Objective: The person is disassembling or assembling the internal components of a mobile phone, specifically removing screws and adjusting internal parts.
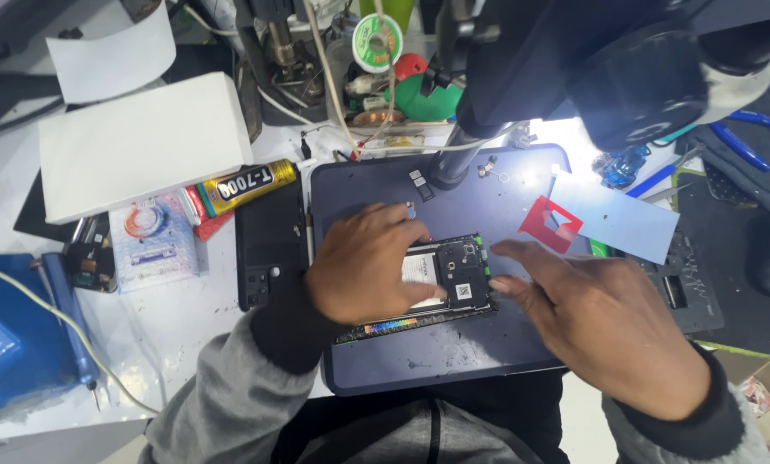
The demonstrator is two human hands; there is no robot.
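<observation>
Head view. My left hand [363,262] lies palm down over the opened phone [441,279], fingers curled and pressed together on its upper half, holding it flat against the dark blue work mat [454,352]; I cannot tell whether anything is pinched under the fingertips. The phone rests back-side up near the middle of the mat, its rear cover off, so that the white battery label and the black board shield at its right end are exposed; a strip of rainbow-tinted edge shows along its lower side.

My right hand [608,322] hovers just right of the phone, fingers spread and extended, the fingertips touching or nearly touching the phone's right end. It holds nothing that I can see.

Left of the mat, on the white table [179,318], lies a black phone back cover [269,245], and above it a yellow-and-black glue tube [243,185] with a red cap. A white box [140,142] sits further up and left, with a small printed packet [153,241] below it and a blue tool [20,335] at the far left edge.

On the right part of the mat lie a pale blue sheet [626,219] and a red cut-out piece [550,225]. The black microscope head [626,69] overhangs the upper right, its post standing on the mat. A solder spool [376,39] stands at the top centre.
</observation>
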